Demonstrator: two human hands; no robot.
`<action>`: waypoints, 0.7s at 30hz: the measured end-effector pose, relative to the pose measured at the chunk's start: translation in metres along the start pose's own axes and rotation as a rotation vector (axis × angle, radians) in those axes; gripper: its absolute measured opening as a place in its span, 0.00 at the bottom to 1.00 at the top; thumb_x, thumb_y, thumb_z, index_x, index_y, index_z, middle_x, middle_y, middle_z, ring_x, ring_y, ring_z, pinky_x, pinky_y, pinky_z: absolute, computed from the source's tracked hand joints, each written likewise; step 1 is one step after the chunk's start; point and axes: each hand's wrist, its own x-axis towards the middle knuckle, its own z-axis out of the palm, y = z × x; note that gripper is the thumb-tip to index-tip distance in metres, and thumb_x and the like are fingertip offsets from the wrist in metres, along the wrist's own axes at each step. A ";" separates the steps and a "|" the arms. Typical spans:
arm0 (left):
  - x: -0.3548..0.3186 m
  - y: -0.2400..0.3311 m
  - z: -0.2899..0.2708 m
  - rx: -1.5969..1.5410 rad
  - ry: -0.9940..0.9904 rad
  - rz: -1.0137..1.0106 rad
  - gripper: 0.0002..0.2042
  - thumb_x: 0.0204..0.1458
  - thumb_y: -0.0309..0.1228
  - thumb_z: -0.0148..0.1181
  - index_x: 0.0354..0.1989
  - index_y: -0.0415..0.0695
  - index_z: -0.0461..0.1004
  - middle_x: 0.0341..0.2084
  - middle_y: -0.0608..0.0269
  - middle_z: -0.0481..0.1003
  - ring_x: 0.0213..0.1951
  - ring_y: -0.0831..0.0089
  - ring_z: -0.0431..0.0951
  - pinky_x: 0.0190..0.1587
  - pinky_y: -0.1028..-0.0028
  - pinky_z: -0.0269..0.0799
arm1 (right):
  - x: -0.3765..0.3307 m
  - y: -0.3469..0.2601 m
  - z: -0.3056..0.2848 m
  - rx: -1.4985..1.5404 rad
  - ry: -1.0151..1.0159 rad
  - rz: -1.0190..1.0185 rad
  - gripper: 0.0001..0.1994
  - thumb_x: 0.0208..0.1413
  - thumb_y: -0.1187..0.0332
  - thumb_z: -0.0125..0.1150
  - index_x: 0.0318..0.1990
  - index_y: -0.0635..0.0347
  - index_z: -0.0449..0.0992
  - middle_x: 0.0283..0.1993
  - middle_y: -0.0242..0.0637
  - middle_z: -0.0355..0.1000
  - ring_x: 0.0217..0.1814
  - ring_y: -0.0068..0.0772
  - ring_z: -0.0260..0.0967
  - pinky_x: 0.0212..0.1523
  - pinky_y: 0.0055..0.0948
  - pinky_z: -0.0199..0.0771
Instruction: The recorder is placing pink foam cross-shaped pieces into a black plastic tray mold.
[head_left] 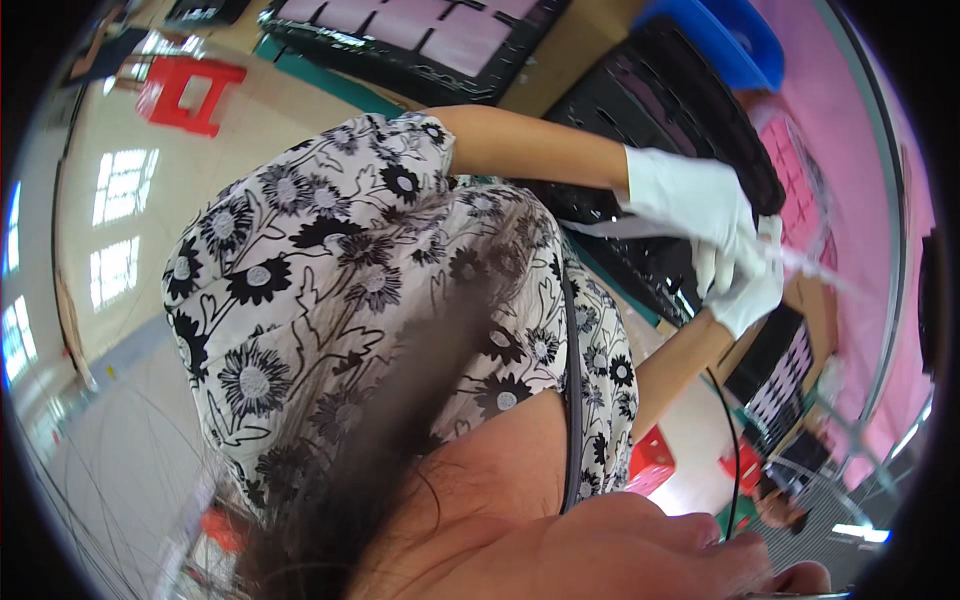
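Observation:
My left hand (692, 192), in a white glove, reaches across the black molded tray (640, 110). Its fingers are bent and closed, meeting my right hand. The right hand (748, 300), also white-gloved, comes from below with its fingers closed beside the tray's edge. A blurred whitish strip (820, 270) sticks out from where the hands meet; which hand has it, and what it is, cannot be made out. A glossy black surface (660, 265) shows beneath the gloves.
A blue bin (745, 45) stands beyond the tray. Pink sheeting (850, 200) covers the right side. Another black tray with pinkish compartments (470, 40) lies at the top. A red stool (195, 92) is on the floor at left. A black cable (735, 440) hangs at lower right.

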 end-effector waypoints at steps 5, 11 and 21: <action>-0.010 0.010 0.026 -0.049 -0.152 -0.055 0.14 0.50 0.35 0.60 0.38 0.35 0.75 0.27 0.56 0.78 0.26 0.73 0.79 0.32 0.80 0.74 | 0.043 -0.022 0.055 -0.280 -0.194 0.009 0.11 0.51 0.66 0.55 0.40 0.61 0.78 0.58 0.42 0.64 0.58 0.39 0.61 0.59 0.32 0.54; 0.003 0.012 0.037 -0.025 -0.260 -0.036 0.11 0.53 0.31 0.56 0.40 0.38 0.76 0.28 0.57 0.78 0.26 0.75 0.79 0.32 0.80 0.74 | 0.090 -0.006 0.069 -0.648 -0.174 -0.220 0.12 0.51 0.66 0.55 0.40 0.60 0.78 0.59 0.42 0.63 0.59 0.40 0.59 0.60 0.32 0.53; 0.001 0.020 0.040 -0.067 -0.327 -0.071 0.11 0.53 0.34 0.56 0.39 0.40 0.76 0.27 0.60 0.78 0.28 0.77 0.80 0.34 0.81 0.74 | 0.114 0.019 0.069 -0.950 -0.093 -0.260 0.12 0.51 0.65 0.56 0.41 0.59 0.78 0.61 0.43 0.60 0.62 0.41 0.55 0.61 0.32 0.52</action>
